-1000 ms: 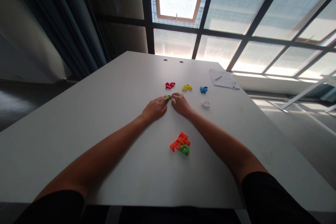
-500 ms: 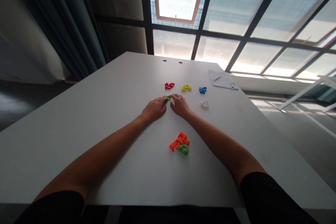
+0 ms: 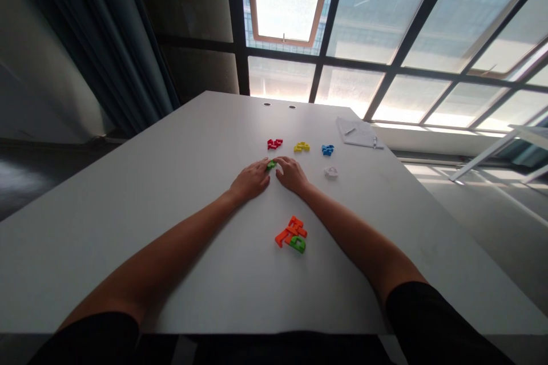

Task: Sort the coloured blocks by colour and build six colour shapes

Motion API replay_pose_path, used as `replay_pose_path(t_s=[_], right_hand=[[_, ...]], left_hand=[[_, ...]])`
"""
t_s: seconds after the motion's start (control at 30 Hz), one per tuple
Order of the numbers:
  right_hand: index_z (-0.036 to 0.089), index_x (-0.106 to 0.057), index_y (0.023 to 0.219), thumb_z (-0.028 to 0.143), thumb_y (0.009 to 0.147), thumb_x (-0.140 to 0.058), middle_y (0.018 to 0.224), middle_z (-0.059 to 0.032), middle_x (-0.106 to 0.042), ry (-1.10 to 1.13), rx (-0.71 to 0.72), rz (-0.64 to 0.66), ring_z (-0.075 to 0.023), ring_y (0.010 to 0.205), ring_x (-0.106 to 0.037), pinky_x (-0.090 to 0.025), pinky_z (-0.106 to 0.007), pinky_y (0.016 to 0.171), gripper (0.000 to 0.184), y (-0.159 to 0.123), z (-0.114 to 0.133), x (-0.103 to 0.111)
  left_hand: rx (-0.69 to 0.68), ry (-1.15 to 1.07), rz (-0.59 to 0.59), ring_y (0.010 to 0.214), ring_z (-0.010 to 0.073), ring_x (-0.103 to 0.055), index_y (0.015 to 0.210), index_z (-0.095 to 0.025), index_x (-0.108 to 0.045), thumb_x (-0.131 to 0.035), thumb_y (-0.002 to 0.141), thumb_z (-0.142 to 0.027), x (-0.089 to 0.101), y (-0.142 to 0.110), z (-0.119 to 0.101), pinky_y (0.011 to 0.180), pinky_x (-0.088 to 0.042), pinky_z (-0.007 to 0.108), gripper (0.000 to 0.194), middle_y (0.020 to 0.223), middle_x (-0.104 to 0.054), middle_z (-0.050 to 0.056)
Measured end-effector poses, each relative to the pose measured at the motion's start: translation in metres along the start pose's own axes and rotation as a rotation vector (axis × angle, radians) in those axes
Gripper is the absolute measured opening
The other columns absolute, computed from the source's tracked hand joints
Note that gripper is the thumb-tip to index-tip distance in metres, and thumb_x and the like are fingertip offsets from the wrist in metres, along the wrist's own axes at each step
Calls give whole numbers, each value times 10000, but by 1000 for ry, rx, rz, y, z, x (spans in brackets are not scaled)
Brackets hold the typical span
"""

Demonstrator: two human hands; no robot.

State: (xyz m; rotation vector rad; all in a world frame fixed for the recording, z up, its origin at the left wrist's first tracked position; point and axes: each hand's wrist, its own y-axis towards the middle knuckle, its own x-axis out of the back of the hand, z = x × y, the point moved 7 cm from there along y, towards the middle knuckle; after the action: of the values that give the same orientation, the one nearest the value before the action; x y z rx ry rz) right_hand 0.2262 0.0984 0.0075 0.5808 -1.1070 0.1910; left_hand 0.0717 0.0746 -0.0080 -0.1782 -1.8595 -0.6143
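Note:
Between my two hands lies a small clump of green plastic pieces [image 3: 271, 165], partly covered by fingertips. My left hand [image 3: 252, 178] lies on the white table [image 3: 180, 182], its fingers stretched along the left side of the clump. From the right, my right hand [image 3: 291, 174] reaches the clump with curved fingers, its thumb apart from them. Neither hand visibly lifts anything. Closer to me, between my forearms, sits a pile of orange pieces [image 3: 293, 229] with a green D-shaped piece [image 3: 298, 244] at its near side.
Beyond my hands lie red pieces [image 3: 274, 144], yellow pieces [image 3: 302, 147] and blue pieces [image 3: 327, 150]. White pieces [image 3: 331, 172] sit right of my right hand. Paper sheets [image 3: 358, 132] with pens rest near the right edge. Two round holes mark the far end.
The view has tilted up slightly, so the table items appear a little lower and further left. Both hands stay around the green pieces with hardly any motion.

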Motion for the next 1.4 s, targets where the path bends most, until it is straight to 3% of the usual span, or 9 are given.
replay_pose_path(t_s=[0.13,0.27,0.43,0.73,1.4], right_hand=[[185,-679,1558,167,1052,-619,1607,-158,-681,14,-23,-4,-304,1425,-654,-492,-454,1257,510,-1,0,2],[156,-616,1623,167,1057,-599,1596,-180,-691,8,-86,10,-317,1434,-646,-479,-465,1264,566,-2,-2,3],[111,-553,1668,166,1060,-595,1549,-184,-731,2,-91,43,-332,1425,-646,-467,-467,1267,611,-3,0,3],[135,-601,1635,186,1066,-604,1542,-177,-738,-14,-86,39,-327,1420,-650,-469,-462,1255,571,-2,-3,0],[129,-605,1635,184,1085,-590,1474,-168,-780,-32,-83,53,-313,1379,-672,-486,-424,1221,553,-2,-2,0]], left_hand=[[51,28,-42,1640,347,-509,1723,-141,-438,-575,1048,-367,2,-2,4,1366,-425,512,725,1765,-529,211],[137,80,-63,1570,387,-573,1706,-170,-471,-612,1045,-412,6,-5,8,1321,-466,542,718,1663,-631,216],[123,90,-41,1529,369,-604,1699,-201,-502,-586,1059,-407,8,-5,5,1298,-488,524,677,1619,-668,192],[119,89,-29,1556,348,-585,1715,-263,-506,-598,1055,-399,5,-4,6,1306,-486,518,680,1639,-665,149],[134,93,-19,1521,368,-610,1678,-174,-526,-576,1062,-405,11,-5,3,1279,-504,519,659,1619,-671,201]])
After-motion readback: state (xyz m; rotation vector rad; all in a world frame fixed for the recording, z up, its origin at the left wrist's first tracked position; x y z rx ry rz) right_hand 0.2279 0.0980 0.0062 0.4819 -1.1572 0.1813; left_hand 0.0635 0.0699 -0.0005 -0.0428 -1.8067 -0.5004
